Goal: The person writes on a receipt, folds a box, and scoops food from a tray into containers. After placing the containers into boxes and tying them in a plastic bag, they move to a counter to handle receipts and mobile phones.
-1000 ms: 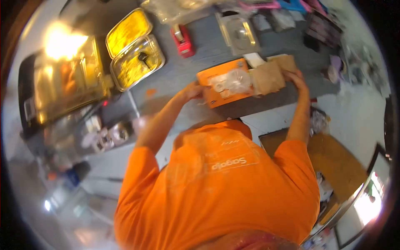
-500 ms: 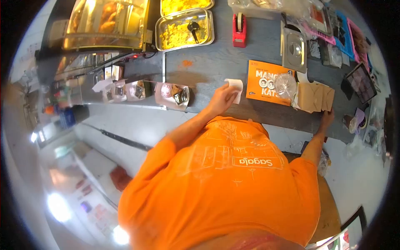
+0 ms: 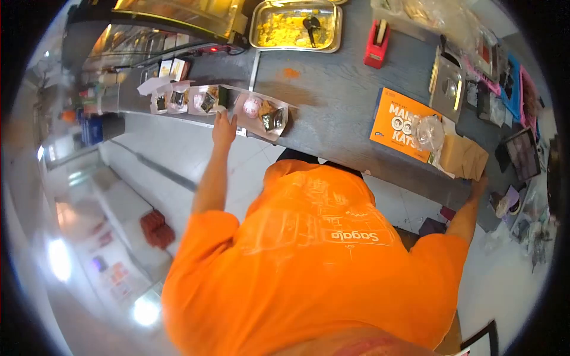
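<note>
My left hand (image 3: 224,126) reaches to the counter's front edge, finger and thumb apart, at the corner of an open paper box (image 3: 205,101) holding a wrapped pink-and-white ball and a dark packet. Just right of it is another open box (image 3: 259,115) with similar contents. At the right, my right hand (image 3: 480,185) is at the lower end of a brown paper box (image 3: 462,156); its fingers are partly hidden there. Beside that box, a clear plastic item (image 3: 428,132) lies on an orange printed box (image 3: 396,121).
On the grey counter (image 3: 332,113) are a glass tray of yellow food (image 3: 291,29) with a black spoon, a red tape dispenser (image 3: 376,46) and a metal container lid (image 3: 446,86). A lit display case (image 3: 184,18) stands at the upper left. Pink and blue baskets are at the right.
My left hand has moved left from the counter's middle to the open boxes. The white paper slip it held is no longer visible. My right hand remains at the brown box, and the view has shifted.
</note>
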